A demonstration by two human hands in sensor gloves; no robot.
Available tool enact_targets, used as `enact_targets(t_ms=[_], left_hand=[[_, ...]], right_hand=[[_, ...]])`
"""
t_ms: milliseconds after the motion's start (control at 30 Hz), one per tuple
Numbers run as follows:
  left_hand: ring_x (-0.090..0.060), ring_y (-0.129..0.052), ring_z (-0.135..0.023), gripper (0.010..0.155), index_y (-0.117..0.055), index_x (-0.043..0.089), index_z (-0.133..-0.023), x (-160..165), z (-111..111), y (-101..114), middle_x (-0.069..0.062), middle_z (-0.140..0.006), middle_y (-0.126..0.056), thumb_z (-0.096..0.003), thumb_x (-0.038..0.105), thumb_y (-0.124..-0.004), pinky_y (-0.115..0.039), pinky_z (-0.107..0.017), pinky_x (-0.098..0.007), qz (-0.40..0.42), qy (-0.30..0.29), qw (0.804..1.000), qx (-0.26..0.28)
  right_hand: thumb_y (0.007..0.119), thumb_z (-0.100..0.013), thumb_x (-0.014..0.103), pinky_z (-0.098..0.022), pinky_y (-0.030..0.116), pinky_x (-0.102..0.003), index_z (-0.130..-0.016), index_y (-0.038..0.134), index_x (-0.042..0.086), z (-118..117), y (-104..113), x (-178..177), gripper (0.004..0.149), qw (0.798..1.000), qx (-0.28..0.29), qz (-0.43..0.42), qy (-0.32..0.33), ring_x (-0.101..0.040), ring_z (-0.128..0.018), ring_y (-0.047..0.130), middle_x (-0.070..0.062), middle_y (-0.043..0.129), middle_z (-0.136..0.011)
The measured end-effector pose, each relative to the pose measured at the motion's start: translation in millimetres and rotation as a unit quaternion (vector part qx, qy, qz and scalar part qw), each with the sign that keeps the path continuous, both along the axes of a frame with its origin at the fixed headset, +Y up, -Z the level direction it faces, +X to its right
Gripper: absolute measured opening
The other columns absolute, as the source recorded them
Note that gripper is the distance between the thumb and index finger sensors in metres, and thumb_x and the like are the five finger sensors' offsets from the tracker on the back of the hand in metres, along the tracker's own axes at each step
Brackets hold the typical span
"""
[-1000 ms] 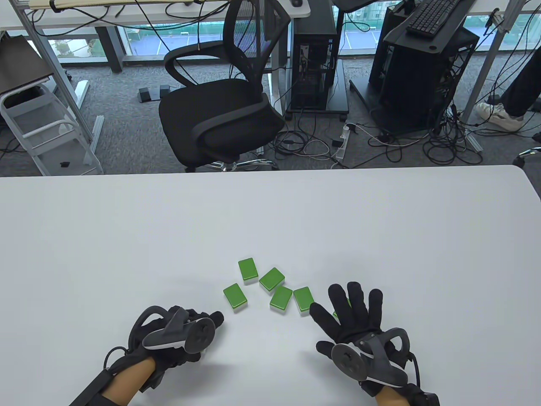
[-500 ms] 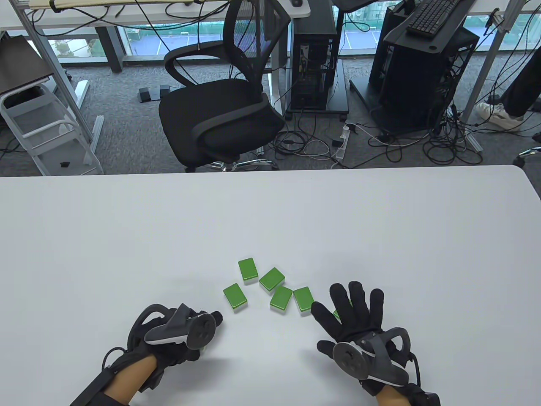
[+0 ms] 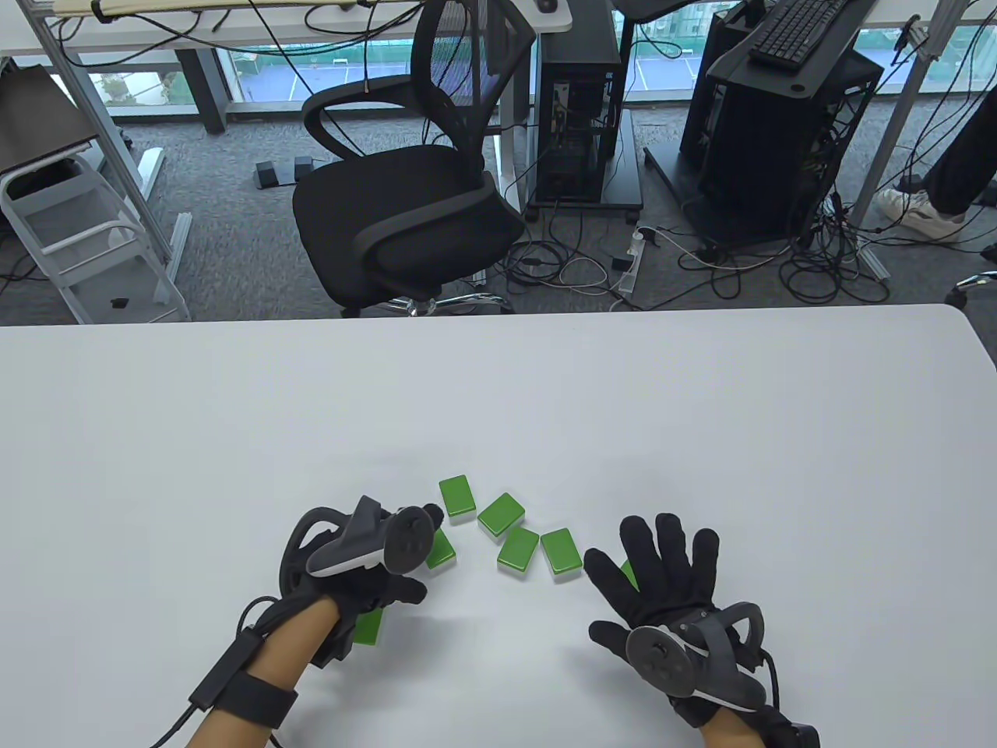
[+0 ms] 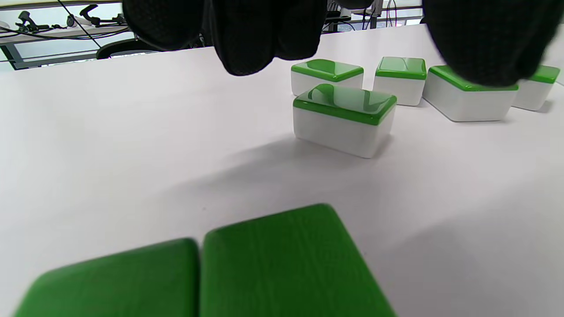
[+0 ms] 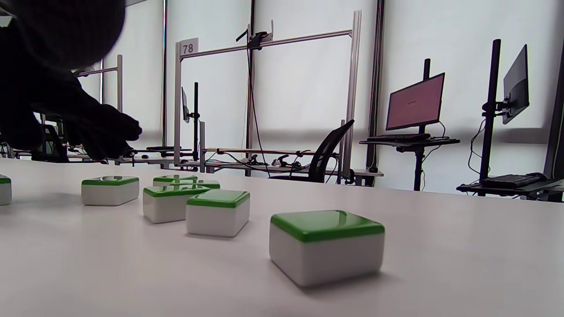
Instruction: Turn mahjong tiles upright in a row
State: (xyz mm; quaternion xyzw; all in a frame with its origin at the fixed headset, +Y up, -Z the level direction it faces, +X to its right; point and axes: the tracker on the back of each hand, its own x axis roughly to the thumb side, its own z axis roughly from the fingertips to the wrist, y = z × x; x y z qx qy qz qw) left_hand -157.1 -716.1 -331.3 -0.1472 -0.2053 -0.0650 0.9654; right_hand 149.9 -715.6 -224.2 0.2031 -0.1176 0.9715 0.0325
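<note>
Several green-backed white mahjong tiles lie flat, green side up, in a loose cluster on the white table (image 3: 498, 405): one (image 3: 456, 496), one (image 3: 501, 515), one (image 3: 519, 548) and one (image 3: 561, 553). My left hand (image 3: 405, 545) hovers over the leftmost flat tile (image 3: 442, 552), which also shows in the left wrist view (image 4: 346, 119), below my fingertips (image 4: 246, 48); it holds nothing. Two tiles (image 4: 286, 264) stand side by side by my left wrist, partly seen in the table view (image 3: 370, 626). My right hand (image 3: 662, 569) lies spread open over another flat tile (image 3: 629, 575), which shows in the right wrist view (image 5: 326, 244).
A black office chair (image 3: 405, 195) stands beyond the table's far edge, with computer towers (image 3: 779, 132) and floor cables behind it. White tabletop stretches to the left, right and far side of the tiles.
My left hand has moved forward and right from the near edge to the leftmost flat tile, uncovering the tiles by its wrist. My right hand has shifted slightly forward, still spread.
</note>
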Motion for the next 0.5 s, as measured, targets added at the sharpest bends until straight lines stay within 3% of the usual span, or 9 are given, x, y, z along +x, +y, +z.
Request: enact_targets(t_ms=[200,400,500], left_hand=[[-0.028,-0.083,-0.095,0.093,-0.038,0.031,-0.105,25,-15,-17,0.0,-0.108,-0.069,-0.0276,0.061,-0.082,-0.071,-0.068,-0.054,-0.056,0.026,0.998,0.02],[-0.026,-0.084,-0.094,0.097,-0.023,0.037,-0.104,34,-20,-36,0.002,-0.108,-0.068,-0.0288,0.062,-0.08,-0.071,-0.068,-0.054,-0.077,0.033,0.996,0.033],[-0.026,-0.085,-0.093,0.096,-0.021,0.038,-0.104,35,-22,-43,0.003,-0.107,-0.068,-0.031,0.061,-0.079,-0.071,-0.068,-0.054,-0.097,0.036,0.995,0.014]], right_hand=[[0.07,-0.041,0.06,-0.067,0.006,-0.07,-0.095,0.001,0.046,1,0,0,0.089,1.0,0.003,-0.001,0.002,-0.041,-0.094,-0.012,-0.002,-0.013,-0.107],[0.07,-0.041,0.06,-0.067,0.006,-0.07,-0.095,0.0,0.046,1,-2,-2,0.089,1.0,-0.001,0.002,0.008,-0.041,-0.094,-0.012,-0.002,-0.013,-0.107],[0.07,-0.041,0.06,-0.067,0.006,-0.07,-0.095,0.001,0.046,0,-4,-3,0.089,1.0,-0.004,0.006,0.009,-0.041,-0.094,-0.012,-0.002,-0.013,-0.108]])
